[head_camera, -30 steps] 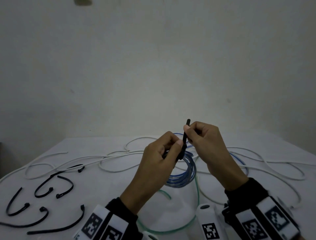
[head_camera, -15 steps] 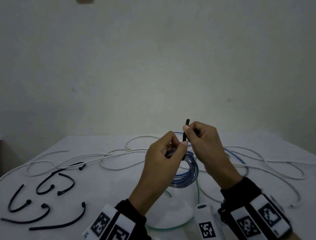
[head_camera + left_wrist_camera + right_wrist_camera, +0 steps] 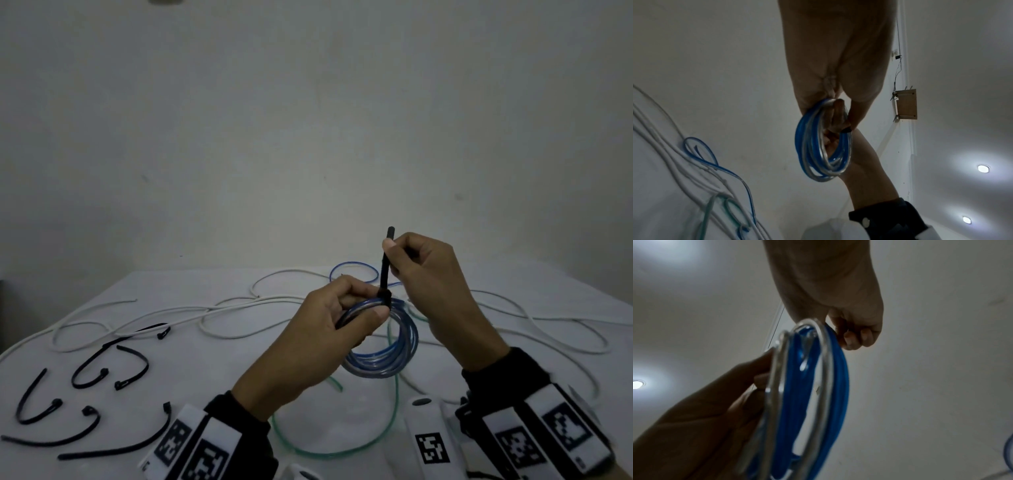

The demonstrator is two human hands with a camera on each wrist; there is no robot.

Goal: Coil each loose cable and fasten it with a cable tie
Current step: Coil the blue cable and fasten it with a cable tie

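White table (image 3: 239,370) carries loose cables and spare ties (image 3: 85,394) left of the blue coil (image 3: 387,353). Above the table, the left hand (image 3: 329,339) pinches the coil's top; the right hand (image 3: 431,274) grips the black tie (image 3: 386,270) standing up from the coil.

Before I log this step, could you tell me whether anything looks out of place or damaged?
Nothing stands out. The left hand holds the blue coil, and the right hand pulls the black tie upward around it. No damage shows.
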